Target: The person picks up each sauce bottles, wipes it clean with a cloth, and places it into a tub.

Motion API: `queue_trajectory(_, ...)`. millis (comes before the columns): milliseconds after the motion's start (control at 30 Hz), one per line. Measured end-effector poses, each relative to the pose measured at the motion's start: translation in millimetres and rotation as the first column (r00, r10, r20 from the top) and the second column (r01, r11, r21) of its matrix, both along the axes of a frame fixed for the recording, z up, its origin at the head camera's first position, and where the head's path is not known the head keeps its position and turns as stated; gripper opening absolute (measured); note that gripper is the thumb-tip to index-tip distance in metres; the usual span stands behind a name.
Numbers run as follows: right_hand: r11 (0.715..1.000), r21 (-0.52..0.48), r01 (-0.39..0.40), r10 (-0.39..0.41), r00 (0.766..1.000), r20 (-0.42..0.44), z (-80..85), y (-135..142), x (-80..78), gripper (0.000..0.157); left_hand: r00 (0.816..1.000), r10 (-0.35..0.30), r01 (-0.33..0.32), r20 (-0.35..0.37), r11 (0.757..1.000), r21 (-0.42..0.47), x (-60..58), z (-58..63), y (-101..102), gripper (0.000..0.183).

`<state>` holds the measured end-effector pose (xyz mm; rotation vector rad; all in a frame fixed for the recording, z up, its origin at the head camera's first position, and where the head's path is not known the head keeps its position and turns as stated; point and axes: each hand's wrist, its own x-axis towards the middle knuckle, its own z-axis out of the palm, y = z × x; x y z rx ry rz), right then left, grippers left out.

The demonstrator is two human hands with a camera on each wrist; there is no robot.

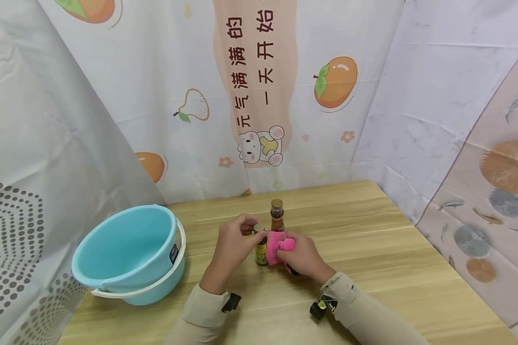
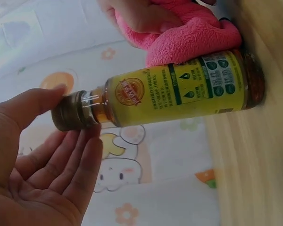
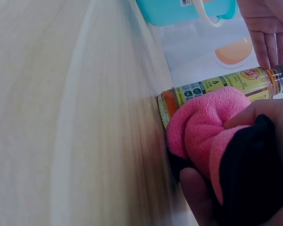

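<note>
A small glass bottle (image 1: pixel 261 255) with a yellow-green label and dark cap (image 2: pixel 68 113) stands upright on the table. My left hand (image 1: pixel 236 243) pinches it at the cap, thumb on one side and fingertips on the other. My right hand (image 1: pixel 305 254) grips a bunched pink cloth (image 1: pixel 276 247) with a black part (image 3: pixel 250 174), pressed to the bottle's label side. Behind the cloth rises a second bottle (image 1: pixel 277 218) with a gold cap and brown contents, its lower part hidden by the cloth and hand.
At the left of the wooden table (image 1: pixel 371 258) sit light blue buckets (image 1: pixel 125 278), one nested in the other, with white handles. A printed curtain (image 1: pixel 190 163) hangs along the table's back edge, and more sheets hang at both sides.
</note>
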<state>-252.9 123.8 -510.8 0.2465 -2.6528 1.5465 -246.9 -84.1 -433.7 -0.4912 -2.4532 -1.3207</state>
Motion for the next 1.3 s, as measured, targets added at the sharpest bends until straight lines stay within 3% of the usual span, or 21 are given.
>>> queue_trajectory(367, 1.000, -0.017, 0.011, -0.011, 1.000, -0.012, 2.4, 2, -1.1, 0.017, 0.994, 0.098, -0.104, 0.039, 0.969, 0.224, -2.9, -18.6, 7, 0.024)
queue_trajectory(533, 0.997, -0.052, 0.052, -0.054, 0.998, -0.031, 7.9, 3, 2.8, 0.016, 0.990, 0.124, -0.137, 0.062, 0.935, 0.328, -1.0, -28.2, 12, 0.028)
queue_trajectory(667, 0.986, -0.151, 0.072, -0.076, 0.997, -0.025, 15.4, 0, 6.1, 0.015, 0.991, 0.116, -0.134, 0.068, 0.900, 0.415, 0.6, -35.2, 14, 0.028)
queue_trajectory(800, 0.961, -0.257, 0.103, -0.116, 0.993, -0.035, 23.8, -6, 7.9, 0.014, 0.991, 0.119, -0.135, 0.063, 0.890, 0.436, -0.1, -39.8, 13, 0.027)
queue_trajectory(900, 0.932, -0.340, 0.126, -0.155, 0.986, -0.059, 27.9, -12, 9.6, 0.015, 0.991, 0.117, -0.135, 0.068, 0.896, 0.424, -0.9, -43.5, 10, 0.030)
queue_trajectory(1133, 0.827, -0.550, 0.120, -0.179, 0.982, -0.056, 24.6, -24, 16.7, 0.020, 0.997, 0.073, -0.083, 0.040, 0.911, 0.405, 0.3, -54.1, 4, 0.038)
queue_trajectory(1300, 0.814, -0.563, 0.144, -0.201, 0.979, -0.041, 15.7, -25, 21.9, 0.022, 0.999, 0.032, -0.020, -0.023, 0.918, 0.396, 0.0, -60.5, 4, 0.033)
